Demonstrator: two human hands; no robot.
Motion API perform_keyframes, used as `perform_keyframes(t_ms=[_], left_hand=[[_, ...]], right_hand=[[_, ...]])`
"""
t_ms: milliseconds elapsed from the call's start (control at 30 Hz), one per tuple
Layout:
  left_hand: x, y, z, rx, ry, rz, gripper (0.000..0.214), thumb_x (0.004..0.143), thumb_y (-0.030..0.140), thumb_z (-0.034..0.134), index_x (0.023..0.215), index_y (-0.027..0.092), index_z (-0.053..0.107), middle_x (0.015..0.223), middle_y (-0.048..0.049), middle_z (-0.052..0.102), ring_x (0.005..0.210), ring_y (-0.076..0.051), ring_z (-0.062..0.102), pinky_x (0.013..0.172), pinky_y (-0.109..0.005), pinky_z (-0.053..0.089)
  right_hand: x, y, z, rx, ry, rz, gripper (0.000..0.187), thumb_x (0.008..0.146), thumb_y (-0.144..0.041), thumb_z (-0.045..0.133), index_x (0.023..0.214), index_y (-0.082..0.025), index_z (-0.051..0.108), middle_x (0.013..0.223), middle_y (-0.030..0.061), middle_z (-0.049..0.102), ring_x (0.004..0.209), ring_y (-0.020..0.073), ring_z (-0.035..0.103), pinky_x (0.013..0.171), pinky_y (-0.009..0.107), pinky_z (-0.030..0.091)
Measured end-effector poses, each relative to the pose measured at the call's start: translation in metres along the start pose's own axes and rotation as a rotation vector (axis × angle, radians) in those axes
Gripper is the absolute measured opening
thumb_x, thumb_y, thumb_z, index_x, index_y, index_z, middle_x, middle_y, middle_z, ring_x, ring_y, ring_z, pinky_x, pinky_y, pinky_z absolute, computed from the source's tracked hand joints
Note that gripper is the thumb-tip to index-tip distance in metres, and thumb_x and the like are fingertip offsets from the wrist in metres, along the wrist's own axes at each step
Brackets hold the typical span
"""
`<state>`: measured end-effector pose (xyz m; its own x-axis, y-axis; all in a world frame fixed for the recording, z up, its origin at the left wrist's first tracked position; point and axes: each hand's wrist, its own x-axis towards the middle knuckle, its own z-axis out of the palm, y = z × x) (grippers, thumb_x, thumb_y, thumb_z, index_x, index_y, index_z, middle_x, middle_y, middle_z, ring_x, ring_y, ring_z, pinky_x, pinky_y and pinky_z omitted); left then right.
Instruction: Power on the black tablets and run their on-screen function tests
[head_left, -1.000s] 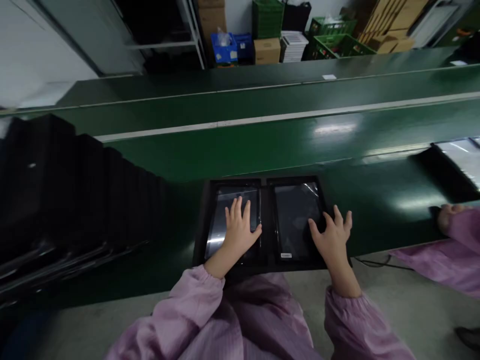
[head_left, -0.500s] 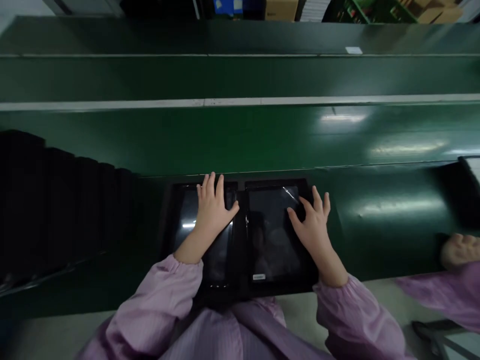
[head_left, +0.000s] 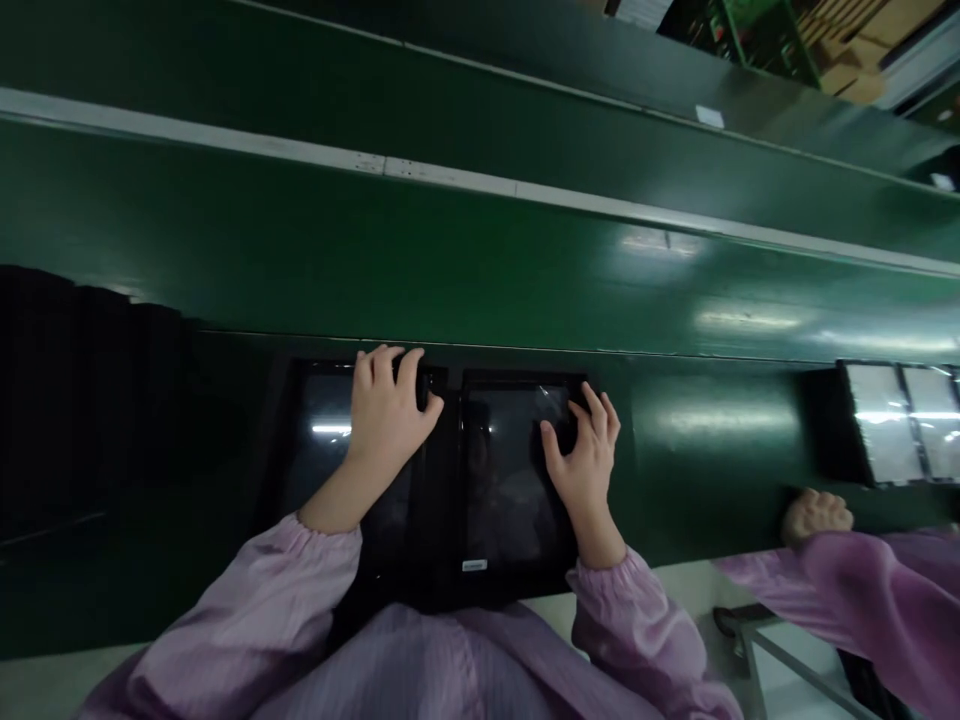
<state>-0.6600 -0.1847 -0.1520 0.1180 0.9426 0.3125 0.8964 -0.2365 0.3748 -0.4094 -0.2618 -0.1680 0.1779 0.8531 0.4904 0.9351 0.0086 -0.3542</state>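
Green bench [head_left: 697, 470]; left hand [head_left: 388, 415] now curled over black tray [head_left: 448, 480].

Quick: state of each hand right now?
Left hand: open, fingers bent over the left screen; no grip visible.
Right hand: open, at the edge of the right screen; no grip visible.

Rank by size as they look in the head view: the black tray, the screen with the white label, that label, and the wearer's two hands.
1. Black tray
2. Labelled screen
3. Left hand and right hand: too alike to rank
4. White label
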Motion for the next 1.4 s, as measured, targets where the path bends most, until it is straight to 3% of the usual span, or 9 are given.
perform_keyframes(t_ms=[133,267,400,500,667,833,1000,1167,1400], left_hand=[[0.007,-0.004,-0.004,-0.062,-0.029,-0.024,0.051,0.088,0.027,0.059,0.135,0.006,0.066,0.135,-0.0262,0.062,0.140,-0.044,0.053,0.129,-0.066,0.034],[-0.001,-0.028,-0.034,-0.235,-0.097,-0.054,0.059,0.094,0.036,0.056,0.146,0.008,0.056,0.150,-0.0250,0.057,0.148,-0.040,0.050,0.131,-0.062,0.035],[-0.044,-0.079,-0.080,-0.242,-0.053,-0.240,0.062,0.093,0.046,0.058,0.144,0.011,0.055,0.147,-0.0230,0.058,0.145,-0.039,0.054,0.127,-0.062,0.041],[-0.088,-0.108,-0.095,-0.237,-0.044,-0.448,0.059,0.088,0.050,0.059,0.137,0.016,0.058,0.145,-0.0201,0.062,0.141,-0.039,0.058,0.129,-0.064,0.037],[-0.126,-0.119,-0.078,-0.396,-0.019,-0.541,0.061,0.075,0.059,0.058,0.122,0.019,0.061,0.140,-0.0223,0.065,0.147,-0.046,0.053,0.131,-0.065,0.034],[-0.116,-0.128,-0.069,-0.482,0.022,-0.542,0.066,0.077,0.054,0.061,0.130,0.016,0.064,0.147,-0.0220,0.061,0.156,-0.044,0.043,0.135,-0.059,0.028],[-0.110,-0.150,-0.067,-0.591,0.101,-0.567,0.064,0.081,0.051,0.055,0.134,0.016,0.067,0.155,-0.0173,0.060,0.158,-0.038,0.044,0.136,-0.053,0.030],[-0.115,-0.177,-0.057,-0.656,0.034,-0.571,0.071,0.073,0.040,0.074,0.141,0.022,0.068,0.163,-0.0108,0.054,0.156,-0.039,0.046,0.134,-0.051,0.036],[-0.122,-0.164,-0.053,-0.618,0.028,-0.393,0.079,0.086,0.034,0.070,0.162,0.032,0.048,0.170,-0.0072,0.043,0.159,-0.035,0.042,0.136,-0.051,0.030]], right_hand=[[0.006,0.002,0.005,0.047,-0.013,0.067,0.038,0.104,-0.046,0.054,0.117,-0.016,0.074,0.149,0.0198,0.065,0.146,0.0371,0.051,0.120,0.064,0.048],[-0.005,0.008,-0.004,0.068,-0.033,0.100,0.038,0.103,-0.042,0.053,0.123,-0.017,0.074,0.154,0.0190,0.061,0.148,0.0350,0.050,0.125,0.062,0.044],[-0.047,0.013,-0.033,0.085,-0.043,0.158,0.042,0.105,-0.040,0.049,0.133,-0.019,0.071,0.142,0.0177,0.068,0.133,0.0303,0.065,0.114,0.054,0.055],[-0.074,0.014,-0.049,0.093,-0.030,0.182,0.041,0.104,-0.041,0.048,0.129,-0.020,0.074,0.126,0.0154,0.074,0.118,0.0282,0.072,0.102,0.048,0.062],[-0.066,0.013,-0.046,0.108,0.002,0.194,0.037,0.100,-0.048,0.057,0.113,-0.022,0.080,0.121,0.0138,0.075,0.113,0.0295,0.074,0.096,0.047,0.063],[-0.045,0.011,-0.033,0.146,-0.032,0.171,0.042,0.099,-0.058,0.063,0.117,-0.023,0.081,0.125,0.0140,0.073,0.119,0.0315,0.071,0.104,0.052,0.060],[-0.041,0.009,-0.030,0.167,-0.076,0.149,0.046,0.099,-0.060,0.064,0.123,-0.023,0.078,0.129,0.0149,0.069,0.124,0.0333,0.068,0.110,0.056,0.056],[-0.043,0.010,-0.031,0.190,-0.082,0.149,0.048,0.099,-0.063,0.063,0.123,-0.023,0.077,0.130,0.0151,0.070,0.126,0.0337,0.067,0.111,0.057,0.055],[-0.044,0.010,-0.028,0.170,-0.072,0.164,0.049,0.099,-0.063,0.062,0.118,-0.023,0.081,0.133,0.0165,0.069,0.125,0.0331,0.068,0.111,0.056,0.056]])
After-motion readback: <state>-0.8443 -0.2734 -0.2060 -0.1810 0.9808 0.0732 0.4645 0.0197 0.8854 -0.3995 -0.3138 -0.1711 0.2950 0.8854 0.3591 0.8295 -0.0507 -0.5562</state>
